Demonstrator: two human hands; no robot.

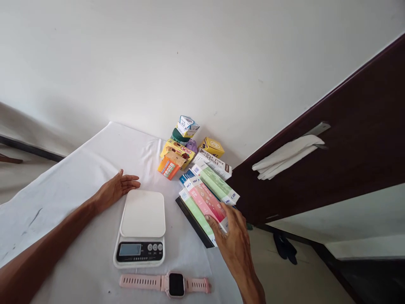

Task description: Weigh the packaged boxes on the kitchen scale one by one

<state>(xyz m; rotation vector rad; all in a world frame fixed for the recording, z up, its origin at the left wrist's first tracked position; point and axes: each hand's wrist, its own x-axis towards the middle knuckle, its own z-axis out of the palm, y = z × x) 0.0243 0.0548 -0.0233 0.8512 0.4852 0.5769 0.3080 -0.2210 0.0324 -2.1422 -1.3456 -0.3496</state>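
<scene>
Seeing a pink watch (176,285) laid just in front of the white scale (143,214). Grasping with the right hand (234,238), to the scale's right, the near end of a pink box (203,196), caught between thumb and fingers, reaching away beyond the fingertips between two light green boxes (218,184). Resting the left hand (118,189) beside the scale's far left corner, with fingers loosely extended and empty. Noting an orange box (170,167) and a yellow box (173,148) beyond and right of the scale. Spotting farther off, right of the scale, a white cloth (286,157)
</scene>
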